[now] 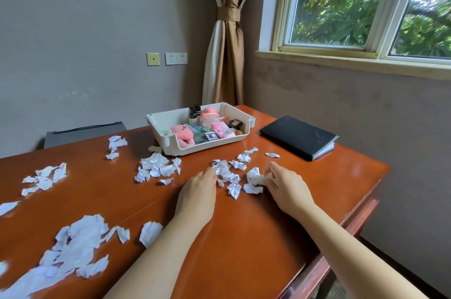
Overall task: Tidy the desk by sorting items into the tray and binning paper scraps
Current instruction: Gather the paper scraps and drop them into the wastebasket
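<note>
Beside a window (336,0), the red-brown desk (244,237) held paper scraps (156,164) from 7 to 1 o'clock and the tray (156,125) at 12, labels unreadable. The right hand (285,186) pinched a crumpled scrap (255,177); the left hand (197,191), relaxed, touched others.

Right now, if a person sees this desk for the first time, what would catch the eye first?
White paper scraps litter the red-brown desk, thickest at the near left. In the middle, the right hand grips a crumpled scrap while the left hand touches a small pile. Behind them stands a white tray holding pink things, with a black notebook to its right.
</note>
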Demonstrator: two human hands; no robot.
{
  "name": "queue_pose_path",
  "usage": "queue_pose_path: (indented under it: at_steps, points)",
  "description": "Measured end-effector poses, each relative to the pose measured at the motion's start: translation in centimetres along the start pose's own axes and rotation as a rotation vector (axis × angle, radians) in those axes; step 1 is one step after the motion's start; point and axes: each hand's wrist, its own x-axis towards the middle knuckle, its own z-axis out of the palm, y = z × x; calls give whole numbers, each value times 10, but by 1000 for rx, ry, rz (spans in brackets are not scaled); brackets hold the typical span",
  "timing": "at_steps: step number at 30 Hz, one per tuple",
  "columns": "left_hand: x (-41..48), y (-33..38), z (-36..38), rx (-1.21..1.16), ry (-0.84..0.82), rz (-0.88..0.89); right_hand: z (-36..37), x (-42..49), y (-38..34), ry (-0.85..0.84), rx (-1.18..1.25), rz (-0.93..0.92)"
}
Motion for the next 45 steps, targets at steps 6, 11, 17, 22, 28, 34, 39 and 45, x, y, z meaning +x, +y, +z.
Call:
queue_pose_path:
  at_steps: [6, 11, 17, 22, 28, 34, 39, 45]
  points:
    - [-3, 2, -4, 42, 67, 101, 1, -1, 1, 26, -12, 32]
    - [-4, -2, -3, -98, 140, 99, -3, -2, -3, 38, 12, 44]
    - [-5, -2, -7, -225, 133, -8, -4, -2, -4, 111, 94, 68]
    - [-7, -1, -13, -339, 127, -97, -4, -1, 1, 149, 200, 148]
    - [-8, 5, -16, -426, 146, -122, -5, -2, 2, 181, 316, 156]
    - [-14, 10, -16, -401, 82, 43, -14, -9, 4, 139, 353, 77]
    - [-23, 23, -21, -477, -10, 71, -35, -15, -1, 169, 490, 47]
    - [-36, 40, -35, -595, -71, 50, -57, -24, -8, 247, 527, 29]
